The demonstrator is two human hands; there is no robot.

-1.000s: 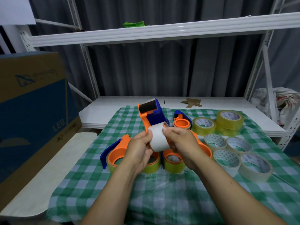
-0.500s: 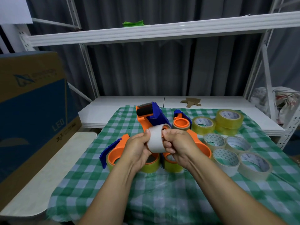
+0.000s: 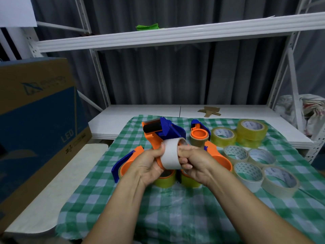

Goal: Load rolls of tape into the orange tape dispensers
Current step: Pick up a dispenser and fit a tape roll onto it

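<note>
Here, above the green checked cloth [image 3: 175, 208], left hand [image 3: 147, 166] grips the orange-and-blue plastic tape dispenser [image 3: 158, 134]; right hand [image 3: 197, 164] pinches the white tape roll [image 3: 171, 155] against it.

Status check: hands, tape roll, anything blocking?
Left hand and right hand both grip the white tape roll. Roll sits against the raised orange dispenser. Nothing blocking.
</note>
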